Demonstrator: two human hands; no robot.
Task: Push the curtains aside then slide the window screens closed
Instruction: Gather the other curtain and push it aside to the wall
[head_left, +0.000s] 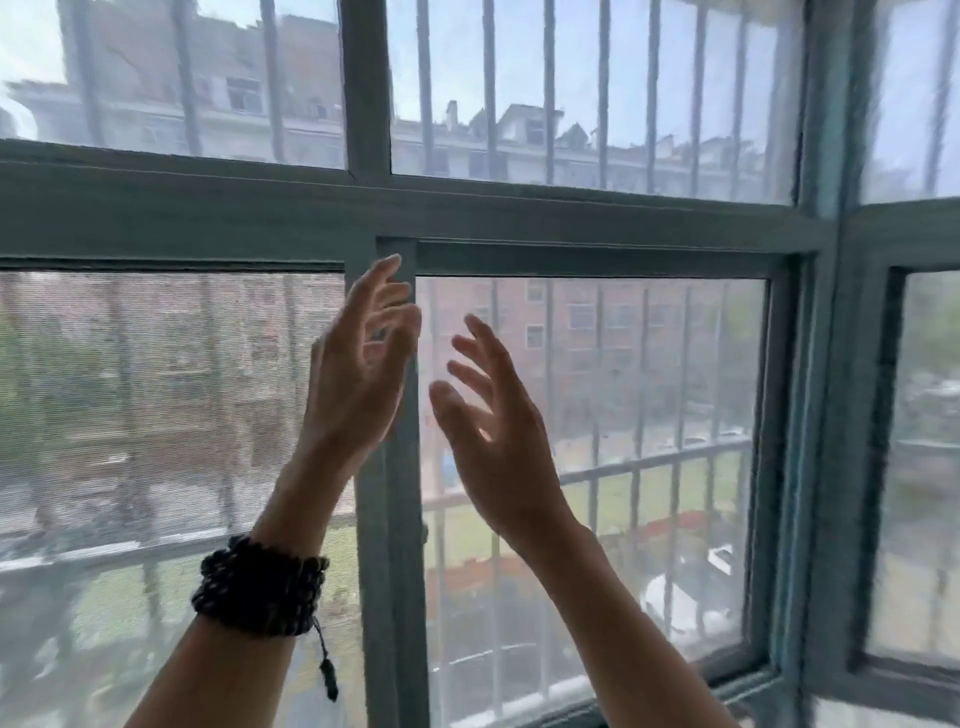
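Touching screen frame (387, 467): left hand (358, 374) fingers (387, 267) | right hand (493, 415) apart, spread

No text, label, brand, number or sign can be read anywhere in this view.
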